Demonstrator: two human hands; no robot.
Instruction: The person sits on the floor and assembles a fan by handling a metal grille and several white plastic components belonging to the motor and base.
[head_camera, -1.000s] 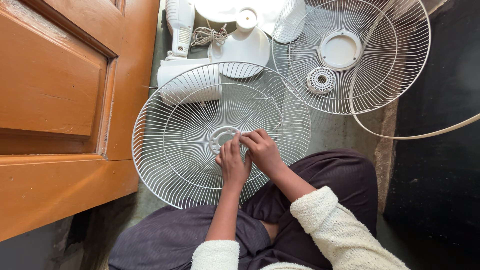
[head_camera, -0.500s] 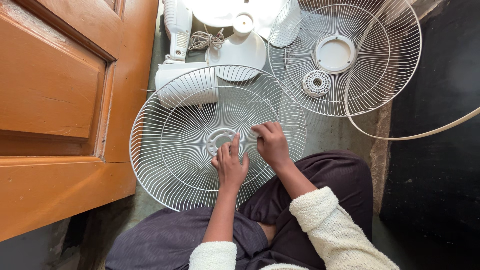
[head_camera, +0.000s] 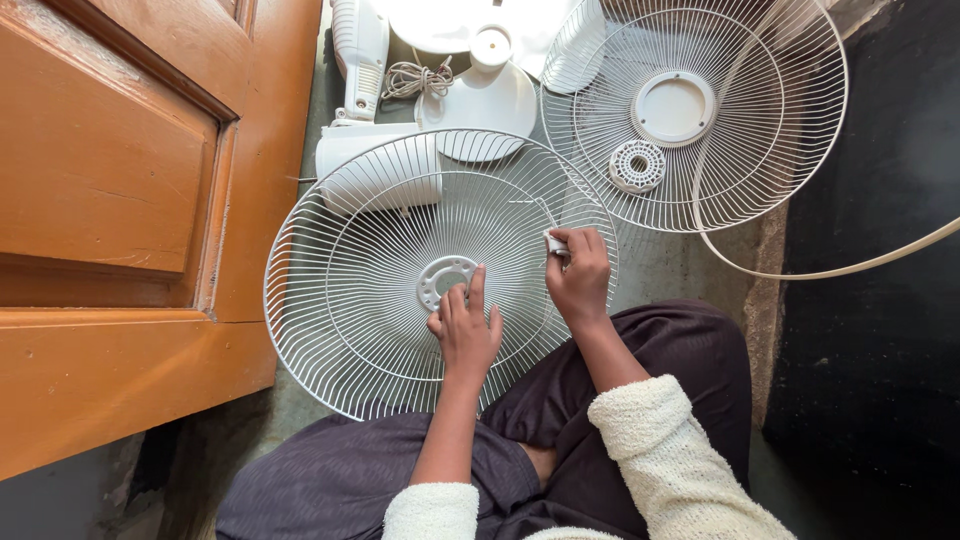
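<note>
Since the earlier frames the right hand (head_camera: 578, 275) has drawn away from the centre of the near fan guard (head_camera: 350, 290) and now sits out toward its right side, pinching a small white piece (head_camera: 555, 242) between thumb and fingertips. That piece was first worked at the hub, beside the left hand, and has travelled outward with the right hand. The left hand (head_camera: 466, 330) has barely shifted: it lies palm down on the wires, fingers extended, the fingertips touching the lower right edge of the white hub ring (head_camera: 444, 278); it grips nothing.

Count of items:
- Fan guards, two. The near one lies flat on the floor in front of the person's crossed legs. The second guard (head_camera: 780, 150) lies beyond it to the right, the rims just beside each other.
- Round slotted nut (head_camera: 637, 165), one, resting inside the second guard below its plain centre disc (head_camera: 674, 107).
- Coiled cord (head_camera: 415, 77), one, at the top between the white fan parts.
- White motor housing (head_camera: 378, 165), one, partly under the far rim of the near guard.
- Wooden door (head_camera: 120, 200), one, along the left.

The near guard itself holds the same position as before.
</note>
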